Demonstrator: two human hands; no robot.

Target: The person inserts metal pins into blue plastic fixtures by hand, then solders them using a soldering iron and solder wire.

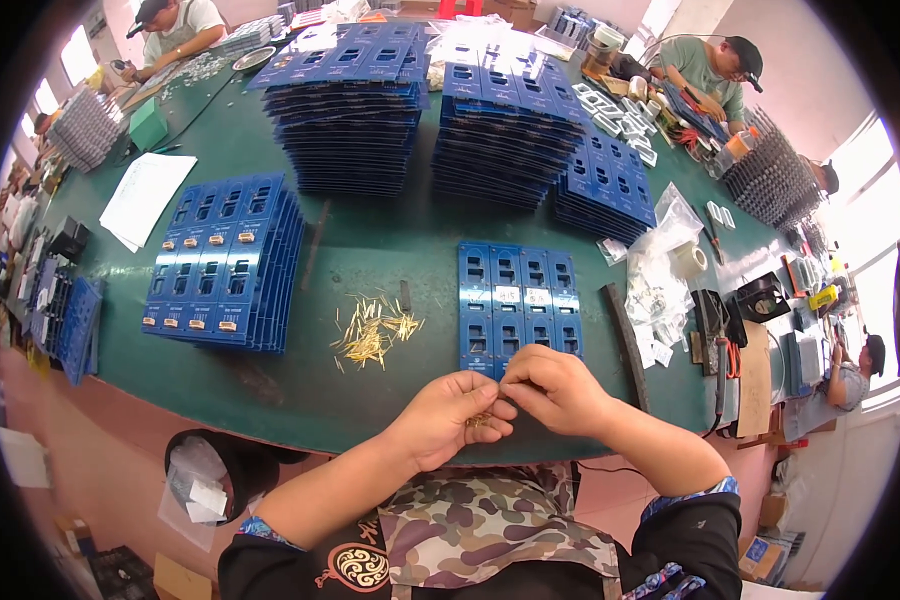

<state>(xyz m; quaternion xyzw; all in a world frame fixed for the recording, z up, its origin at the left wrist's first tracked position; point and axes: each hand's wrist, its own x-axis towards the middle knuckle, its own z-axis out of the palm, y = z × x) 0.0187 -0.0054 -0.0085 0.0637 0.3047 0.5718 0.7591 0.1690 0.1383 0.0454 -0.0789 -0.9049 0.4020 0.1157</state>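
My left hand point(448, 418) is half curled, palm up, around a few thin gold-coloured metal pins point(477, 421). Its thumb and fingertips meet those of my right hand point(558, 388), which is closed in a pinch; whatever lies between the right fingertips is too small to make out. Both hands are over the table's near edge, just in front of a blue circuit board panel point(519, 303) with rows of rectangular cut-outs. My right hand overlaps the panel's near edge. Left of the panel lies a loose pile of gold-coloured pins point(372, 335).
On the green table point(370, 235) stand a stack of blue panels with small connectors point(220, 265) and tall panel stacks point(350, 130) behind. A dark bar point(625, 345) and plastic bags point(660, 270) lie right. Below is a black bin point(245, 465). Other people work at the far sides.
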